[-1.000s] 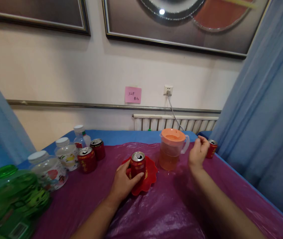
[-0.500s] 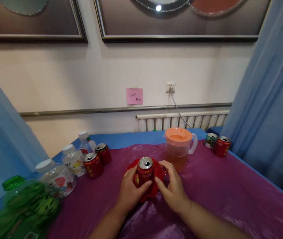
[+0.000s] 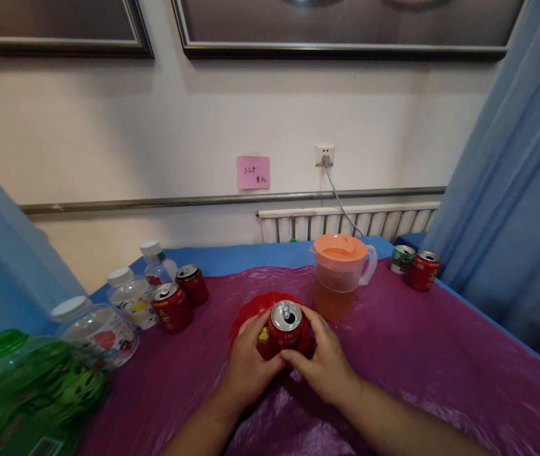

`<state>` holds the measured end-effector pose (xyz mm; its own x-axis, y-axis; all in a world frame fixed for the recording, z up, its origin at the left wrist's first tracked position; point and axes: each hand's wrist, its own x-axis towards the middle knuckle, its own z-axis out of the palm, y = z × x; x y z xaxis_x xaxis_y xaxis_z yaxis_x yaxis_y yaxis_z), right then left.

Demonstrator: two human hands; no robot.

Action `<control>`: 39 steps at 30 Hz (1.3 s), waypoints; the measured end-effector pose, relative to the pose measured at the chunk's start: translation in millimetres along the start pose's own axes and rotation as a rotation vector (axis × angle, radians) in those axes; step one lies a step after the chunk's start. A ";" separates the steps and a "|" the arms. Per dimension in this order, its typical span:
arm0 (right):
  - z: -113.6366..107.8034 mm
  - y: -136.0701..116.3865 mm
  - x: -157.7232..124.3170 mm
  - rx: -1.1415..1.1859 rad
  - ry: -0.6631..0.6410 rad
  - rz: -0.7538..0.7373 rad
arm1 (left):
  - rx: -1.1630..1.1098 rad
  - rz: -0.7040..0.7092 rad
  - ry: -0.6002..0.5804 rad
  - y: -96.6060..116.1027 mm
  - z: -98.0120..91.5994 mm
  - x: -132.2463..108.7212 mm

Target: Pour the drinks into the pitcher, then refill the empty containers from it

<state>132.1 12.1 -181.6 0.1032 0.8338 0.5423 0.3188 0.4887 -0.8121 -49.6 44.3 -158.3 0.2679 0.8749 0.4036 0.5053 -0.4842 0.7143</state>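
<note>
A red drink can (image 3: 285, 327) with a silver top stands on a red scalloped plate (image 3: 251, 313) in the middle of a purple plastic-covered table (image 3: 417, 367). My left hand (image 3: 247, 367) is wrapped round the can's left side. My right hand (image 3: 323, 362) clasps its right side, fingertips meeting the left hand's in front of the can. Just behind the can stands a clear pitcher (image 3: 341, 277) with an orange lid, partly filled with amber liquid.
Two more red cans (image 3: 169, 306) (image 3: 192, 285) and several capped bottles (image 3: 130, 297) line the table's left side, with green bottles (image 3: 37, 380) at the near left. Two cans (image 3: 424, 270) (image 3: 402, 258) stand at the far right corner. Blue curtains hang on both sides.
My right hand came back from the far right cans and closed round the can beside the left hand. The can now sits a little nearer me. The view shifted slightly.
</note>
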 end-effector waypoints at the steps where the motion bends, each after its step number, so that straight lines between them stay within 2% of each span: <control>1: -0.1 -0.1 -0.1 -0.002 0.000 0.000 | -0.001 -0.004 -0.004 -0.9 0.8 -0.4; 11: 1.2 5.6 -1.5 0.005 -0.001 0.034 | 0.010 0.009 -0.018 1.1 2.4 -1.0; 27: 0.9 -10.5 0.4 -0.079 0.090 -0.043 | -0.022 0.050 -0.073 15.0 1.1 -0.5; 32: 1.7 -10.1 1.4 -0.048 0.131 -0.069 | 0.009 0.049 -0.059 8.0 1.0 -1.4; 36: -2.1 -7.3 4.9 0.000 0.168 -0.063 | 0.076 0.038 -0.122 -1.9 -2.5 0.9; 39: -6.1 -6.6 8.2 0.018 0.176 -0.063 | 0.154 0.093 -0.183 -10.3 -6.0 2.2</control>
<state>136.6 14.1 -170.5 0.2474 0.7442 0.6205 0.3129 0.5447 -0.7781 -59.2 51.1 -161.3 0.4559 0.8212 0.3432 0.5868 -0.5672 0.5779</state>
